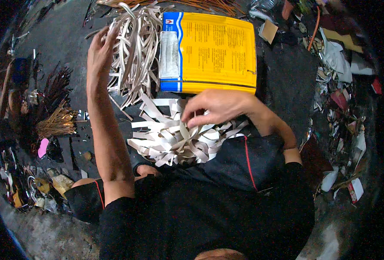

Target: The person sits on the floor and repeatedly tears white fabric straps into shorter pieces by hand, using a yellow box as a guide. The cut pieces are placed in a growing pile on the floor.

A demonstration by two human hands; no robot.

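Observation:
At the far left, my left hand (102, 48) is closed at the edge of a long heap of thin greyish-white strips (135, 56). Strip ends show beside its fingertips, which are partly hidden. My right hand (216, 106) bends over a second pile of wider white strips (170, 141) close to my lap. Its fingers curl down with the thumb near them, and a pale strip runs from the fingertips. Just beyond that hand lies a yellow rectangular can (218, 52) with a blue and white band, on its side against the long heap.
Bundles of brown twig-like bristles (55, 123) lie on the dark floor to the left, near a pink scrap (43, 148). More long brown stalks (192, 5) lie at the far edge. Mixed litter (339, 99) spreads along the right, with a tan card piece (267, 31) near the can.

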